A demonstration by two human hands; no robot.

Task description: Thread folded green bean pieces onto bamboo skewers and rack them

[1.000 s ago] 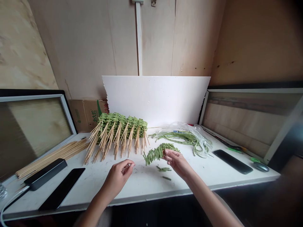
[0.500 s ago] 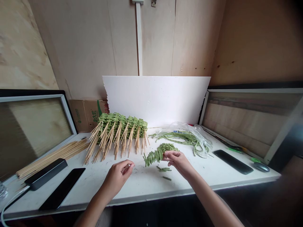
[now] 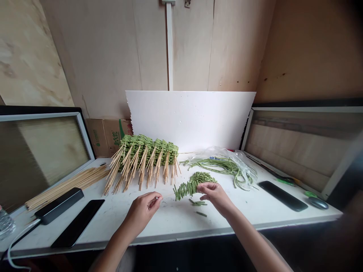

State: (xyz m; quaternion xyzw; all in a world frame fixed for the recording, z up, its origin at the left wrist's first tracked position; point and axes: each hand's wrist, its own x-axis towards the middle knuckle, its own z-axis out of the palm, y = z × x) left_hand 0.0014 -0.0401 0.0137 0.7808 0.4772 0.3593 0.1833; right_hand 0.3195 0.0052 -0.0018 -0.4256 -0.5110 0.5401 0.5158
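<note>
A row of cut long bean pieces stands side by side, threaded like a skewer, above the white table. My right hand pinches the row's right end between thumb and fingers. Just left of the row, my left hand is closed with thumb against fingertips on a thin bamboo skewer, mostly hidden by the fingers. Behind my right hand lies a pile of cut bean pieces. A few loose pieces rest on the table below the row.
Stacked bean skewers stand at back left, sticks facing me. Bare bamboo skewers, a black box and a dark phone-like slab lie left. Whole long beans, a plastic bag, another slab and a mouse are right.
The view has shifted slightly, so the scene sits a little further right. Both hands keep nearly the same pose, and the bean row stays in my right fingers.
</note>
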